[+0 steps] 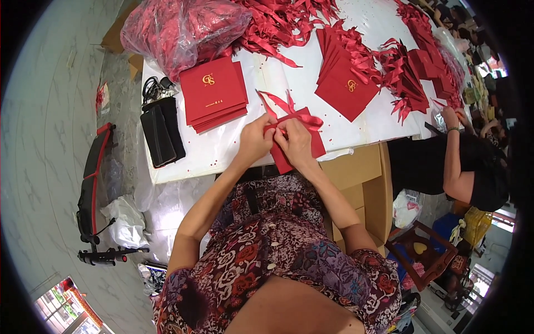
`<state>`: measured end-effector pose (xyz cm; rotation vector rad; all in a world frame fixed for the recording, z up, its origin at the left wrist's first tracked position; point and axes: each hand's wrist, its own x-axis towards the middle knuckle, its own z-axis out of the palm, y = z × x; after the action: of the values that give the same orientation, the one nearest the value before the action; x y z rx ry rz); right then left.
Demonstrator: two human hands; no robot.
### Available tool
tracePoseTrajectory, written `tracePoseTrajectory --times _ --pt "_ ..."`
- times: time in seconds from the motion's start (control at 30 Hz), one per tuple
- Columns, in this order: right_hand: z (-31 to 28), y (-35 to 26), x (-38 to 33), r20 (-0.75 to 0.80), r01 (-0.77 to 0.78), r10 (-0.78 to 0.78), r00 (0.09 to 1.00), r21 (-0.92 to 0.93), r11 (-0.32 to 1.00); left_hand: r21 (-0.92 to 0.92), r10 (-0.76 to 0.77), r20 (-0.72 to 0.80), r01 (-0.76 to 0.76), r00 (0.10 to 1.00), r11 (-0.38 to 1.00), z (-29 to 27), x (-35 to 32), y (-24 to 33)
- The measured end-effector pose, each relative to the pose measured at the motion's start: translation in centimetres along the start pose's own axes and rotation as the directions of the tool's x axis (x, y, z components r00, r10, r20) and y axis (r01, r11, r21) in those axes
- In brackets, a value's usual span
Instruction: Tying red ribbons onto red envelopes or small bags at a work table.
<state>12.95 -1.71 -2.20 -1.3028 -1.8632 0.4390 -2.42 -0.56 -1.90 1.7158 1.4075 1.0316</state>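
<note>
At the table's near edge lies a flat red paper piece [315, 146], a card or a folded bag, with its lower end jutting past the edge. A shiny red ribbon [281, 103] crosses it, with loops and tails spread toward the far side. My left hand [257, 137] pinches the ribbon, fingers closed. Right beside it, my right hand [296, 140] is also closed on the ribbon, thumb and fingertips together. The two hands nearly touch, and their fingers hide the spot where the ribbon crosses itself.
A stack of red cards [213, 92] lies left of my hands, by a black phone case [161, 132]. A plastic bag of ribbon [183, 33] sits behind. Ribboned red pieces [349, 92] fan out rightward. A cardboard box [378, 189] stands below; another person's arm [453, 150] reaches in.
</note>
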Motion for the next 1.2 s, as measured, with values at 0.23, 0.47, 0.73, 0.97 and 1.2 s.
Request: tracePoseTrajectory --times 0.23,0.47,0.73,0.97,1.2 --pt "-1.1 -0.7 0.7 0.05 -0.057 0.053 0.997 0.09 0.994 0.013 0.073 -0.018 -0.073 0.997 0.997 -0.1 0.3 -0.4" --pt "-1.5 0.0 0.8 0.177 -0.034 0.037 0.983 -0.02 0.999 0.025 0.032 -0.004 -0.032 0.999 0.999 -0.5 0.3 1.1" --pt "-4.7 0.2 4.7 0.251 0.036 -0.049 0.967 0.057 0.998 0.044 0.166 0.02 -0.167 0.986 0.985 -1.1 0.6 0.6" --pt "-5.6 3.7 7.5 0.824 -0.463 0.036 0.565 0.281 0.841 0.071 0.383 0.11 -0.391 0.917 0.918 -1.8 0.3 1.3" --pt "-3.8 4.7 6.8 0.805 -0.564 0.052 0.592 0.367 0.74 0.075 0.456 0.165 -0.472 0.875 0.878 -2.2 0.4 1.0"
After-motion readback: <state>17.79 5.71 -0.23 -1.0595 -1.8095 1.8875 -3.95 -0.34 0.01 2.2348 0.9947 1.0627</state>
